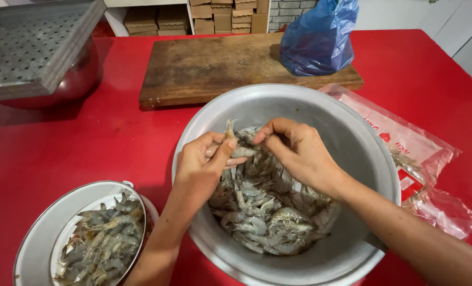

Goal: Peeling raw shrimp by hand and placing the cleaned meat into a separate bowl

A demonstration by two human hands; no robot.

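Over the large round aluminium basin [363, 153] in the near middle of the red table [88, 143], both hands work on one small grey raw shrimp [241, 151] held just above the heap of raw shrimp [268, 212] in the basin's bottom. The left hand [201, 164] is closed narrowly on the shrimp's body, thumb pressed over it, with the tail fan sticking up past the fingers; the right hand [299, 151] pinches the other end between thumb and forefinger. The shrimp looks light, soft and wet, so it is probably slippery and easy to tear; a firm pinch along the shell behind the head seems the safest hold. At the near left a smaller round metal pot [35, 238] holds more shrimp. At the far side lie a worn wooden chopping board [204, 66] with a blue plastic bag [318, 37] on its right end; a clear plastic bag [426, 159] lies right of the basin.
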